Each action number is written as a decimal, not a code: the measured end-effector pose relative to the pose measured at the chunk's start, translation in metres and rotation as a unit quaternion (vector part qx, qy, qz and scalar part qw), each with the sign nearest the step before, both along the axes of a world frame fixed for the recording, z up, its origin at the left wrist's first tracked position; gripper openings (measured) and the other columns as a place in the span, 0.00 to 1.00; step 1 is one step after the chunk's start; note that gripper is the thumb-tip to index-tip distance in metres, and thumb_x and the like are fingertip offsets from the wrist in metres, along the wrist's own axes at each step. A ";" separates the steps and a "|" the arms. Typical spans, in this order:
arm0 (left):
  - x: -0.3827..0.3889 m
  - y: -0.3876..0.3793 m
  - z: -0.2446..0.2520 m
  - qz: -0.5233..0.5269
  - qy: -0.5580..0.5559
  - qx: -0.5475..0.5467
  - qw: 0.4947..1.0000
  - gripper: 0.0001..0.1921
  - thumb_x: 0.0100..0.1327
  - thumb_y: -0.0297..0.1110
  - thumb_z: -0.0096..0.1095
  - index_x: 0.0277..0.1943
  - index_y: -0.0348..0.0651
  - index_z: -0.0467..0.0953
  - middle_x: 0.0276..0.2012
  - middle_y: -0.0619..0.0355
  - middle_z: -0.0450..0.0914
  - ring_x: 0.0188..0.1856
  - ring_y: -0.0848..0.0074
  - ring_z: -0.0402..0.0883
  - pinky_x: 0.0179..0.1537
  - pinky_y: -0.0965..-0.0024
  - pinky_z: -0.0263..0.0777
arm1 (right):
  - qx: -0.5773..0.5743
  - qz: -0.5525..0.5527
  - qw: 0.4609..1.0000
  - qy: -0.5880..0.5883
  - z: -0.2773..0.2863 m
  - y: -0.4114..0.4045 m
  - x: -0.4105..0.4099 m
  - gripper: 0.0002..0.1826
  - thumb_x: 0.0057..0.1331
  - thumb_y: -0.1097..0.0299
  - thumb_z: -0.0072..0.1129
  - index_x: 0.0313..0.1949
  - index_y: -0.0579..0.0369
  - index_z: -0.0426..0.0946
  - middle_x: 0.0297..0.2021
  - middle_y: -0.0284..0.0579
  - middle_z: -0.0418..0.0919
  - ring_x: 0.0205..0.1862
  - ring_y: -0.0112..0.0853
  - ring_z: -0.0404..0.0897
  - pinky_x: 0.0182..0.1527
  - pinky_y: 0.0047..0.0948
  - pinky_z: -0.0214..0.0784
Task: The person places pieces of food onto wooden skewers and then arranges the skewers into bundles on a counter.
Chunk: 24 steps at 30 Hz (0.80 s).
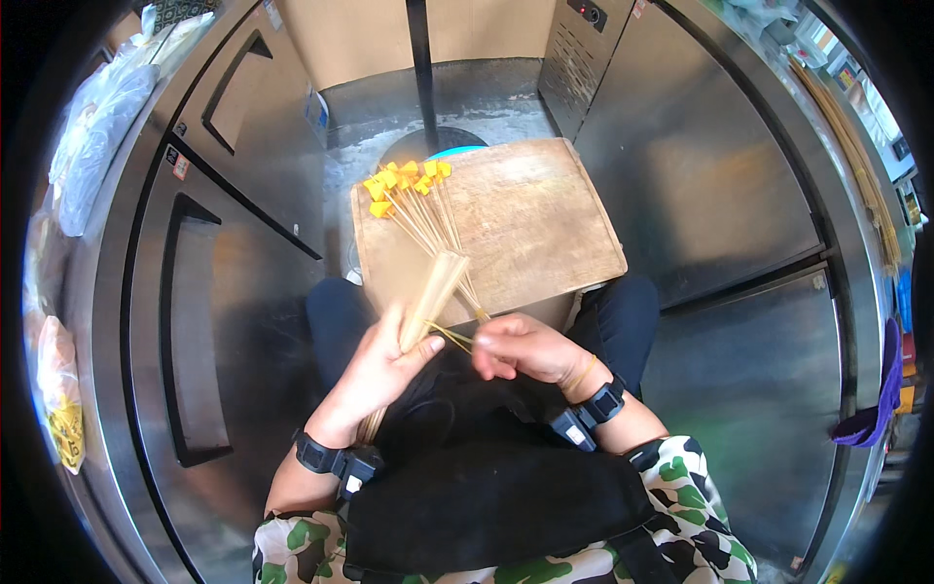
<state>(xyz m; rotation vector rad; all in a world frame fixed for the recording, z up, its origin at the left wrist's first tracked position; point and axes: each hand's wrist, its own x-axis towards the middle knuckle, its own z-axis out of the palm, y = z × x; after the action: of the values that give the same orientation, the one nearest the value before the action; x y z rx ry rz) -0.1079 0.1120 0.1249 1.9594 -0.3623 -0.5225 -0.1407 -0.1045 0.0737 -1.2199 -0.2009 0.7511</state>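
Observation:
My left hand grips a thick bundle of bare wooden skewers, its lower end passing down beside my wrist. A thin yellow rubber band stretches from the bundle to my right hand, whose fingers are slightly blurred and curled around its end. Beyond the bundle, more skewers tipped with yellow chunks lie fanned out on a wooden cutting board. Their bare ends point back towards my right hand.
Stainless steel cabinets rise on the left and right. A black pole stands behind the board. Plastic bags lie on the left cabinet's top, and long thin sticks on the right one. A purple object hangs over the right edge.

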 end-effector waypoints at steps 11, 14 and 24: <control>-0.007 -0.001 0.008 -0.151 -0.110 0.098 0.978 0.16 0.57 0.27 0.59 0.46 0.40 0.64 0.28 0.45 0.74 0.33 0.51 0.76 0.32 0.66 0.69 | 0.389 -0.141 0.901 0.133 0.020 -0.015 0.008 0.29 0.65 0.47 0.45 0.50 0.63 0.68 0.16 0.30 0.61 0.20 0.22 0.63 0.36 0.26 0.61; -0.008 -0.002 0.007 -0.178 -0.202 0.165 0.949 0.16 0.57 0.28 0.58 0.47 0.40 0.64 0.27 0.44 0.75 0.32 0.52 0.76 0.30 0.61 0.69 | 0.226 -0.119 0.967 0.020 0.042 -0.026 0.007 0.28 0.66 0.50 0.45 0.51 0.65 0.68 0.16 0.27 0.60 0.20 0.17 0.60 0.31 0.20 0.59; 0.006 -0.015 -0.012 -0.115 -0.106 -0.003 0.988 0.32 0.56 0.21 0.55 0.63 0.46 0.54 0.38 0.42 0.76 0.39 0.57 0.78 0.41 0.64 0.70 | -0.175 0.004 0.945 -0.277 0.052 0.005 -0.015 0.24 0.59 0.65 0.59 0.54 0.55 0.67 0.18 0.32 0.66 0.21 0.22 0.66 0.25 0.24 0.59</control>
<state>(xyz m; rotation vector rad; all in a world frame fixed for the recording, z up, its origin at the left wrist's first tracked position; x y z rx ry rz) -0.1022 0.0969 0.1134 1.9830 -0.7312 -0.4588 -0.1555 -0.0999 0.1256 -1.7577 -0.5526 0.4405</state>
